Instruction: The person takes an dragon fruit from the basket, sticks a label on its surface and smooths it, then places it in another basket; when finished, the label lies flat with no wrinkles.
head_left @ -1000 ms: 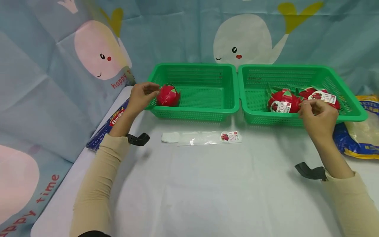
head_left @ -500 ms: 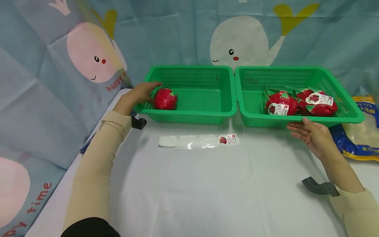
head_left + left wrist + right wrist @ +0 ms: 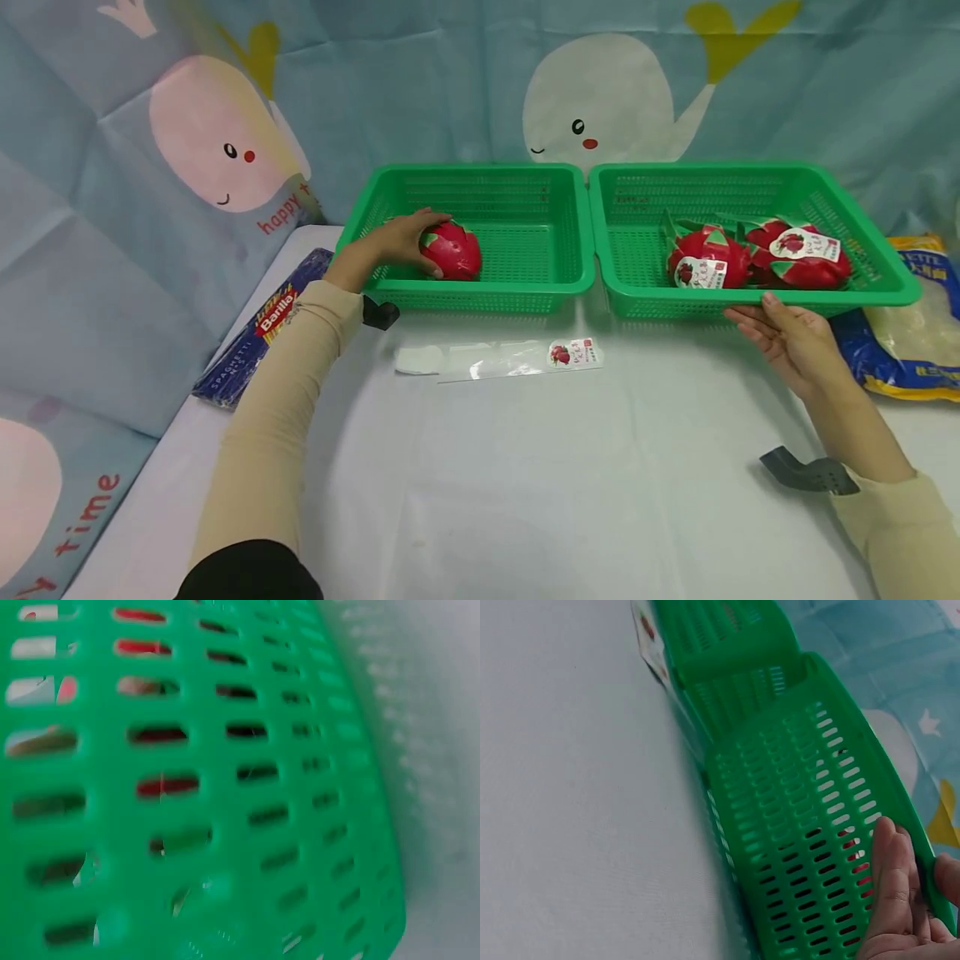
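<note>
In the head view my left hand (image 3: 397,242) holds a red dragon fruit (image 3: 454,251) inside the left green basket (image 3: 480,297), fingers over its left side and thumb at its front. The left wrist view is filled by the slotted basket wall (image 3: 217,757), which hides that hand. My right hand (image 3: 798,346) grips the front rim of the right green basket (image 3: 675,302); the right wrist view has the thumb over the rim and the fingers (image 3: 895,885) against the outer wall. That basket contains two labelled dragon fruits (image 3: 716,250), side by side at its right.
A clear strip with a dragon fruit label (image 3: 498,358) lies before the baskets. On the left is a blue Barilla spaghetti box (image 3: 262,325), partly behind my left arm. A blue and yellow bag (image 3: 915,333) lies at the right. A whale-print cloth (image 3: 450,83) hangs behind.
My left hand has reached into the left basket, taken hold of the dragon fruit and shifted it right. The right hand has moved from beside the labelled fruits down to the basket's front rim.
</note>
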Available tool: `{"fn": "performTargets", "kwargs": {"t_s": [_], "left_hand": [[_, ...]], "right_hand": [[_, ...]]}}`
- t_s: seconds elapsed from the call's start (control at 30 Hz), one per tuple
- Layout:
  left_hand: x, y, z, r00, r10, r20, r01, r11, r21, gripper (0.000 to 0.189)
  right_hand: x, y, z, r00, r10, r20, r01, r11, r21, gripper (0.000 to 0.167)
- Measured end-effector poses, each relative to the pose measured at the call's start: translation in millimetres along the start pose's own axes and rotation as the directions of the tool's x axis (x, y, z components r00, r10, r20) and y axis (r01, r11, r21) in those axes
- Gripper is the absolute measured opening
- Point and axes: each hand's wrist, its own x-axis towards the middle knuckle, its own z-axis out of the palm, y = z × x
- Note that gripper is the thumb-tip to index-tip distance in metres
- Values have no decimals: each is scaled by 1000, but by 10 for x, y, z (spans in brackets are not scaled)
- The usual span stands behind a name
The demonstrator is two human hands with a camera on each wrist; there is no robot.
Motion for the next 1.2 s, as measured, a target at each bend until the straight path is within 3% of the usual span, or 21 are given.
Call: {"fn": "performTargets", "kwargs": {"t_s": [0.13, 0.3, 0.47, 0.7, 0.83, 0.93, 1.03, 1.13, 1.2], "left_hand": [[61, 11, 85, 997, 7, -73, -11, 999, -51, 87], [85, 33, 157, 988, -41, -147, 22, 991, -131, 74], [102, 90, 180, 994, -17, -108, -3, 983, -181, 69], [119, 30, 185, 999, -37, -3, 35, 959, -282, 73], [145, 28, 194, 999, -19, -39, 8, 962, -274, 71], [151, 30, 208, 995, 12, -103, -38, 966, -257, 73], [106, 47, 191, 975, 44, -219, -99, 964, -248, 77], [15, 119, 107, 933, 74, -352, -168, 955, -246, 81], [-85, 246, 17, 901, 99, -421, -215, 948, -236, 83]], "right_hand": [[0, 17, 25, 1000, -15, -19, 16, 998, 60, 36], [7, 69, 42, 997, -64, -48, 65, 998, 25, 32], [3, 103, 39, 991, -124, -50, 124, 992, -16, 31], [7, 117, 38, 989, -142, -46, 142, 990, -6, 30], [11, 116, 34, 987, -151, -46, 152, 988, 13, 30], [12, 124, 21, 988, -151, -42, 151, 988, 6, 31], [13, 128, 15, 989, -145, -42, 145, 989, -2, 31], [12, 124, 13, 989, -141, -49, 141, 990, 1, 31], [7, 113, 16, 988, -145, -51, 146, 989, 13, 31]]}}
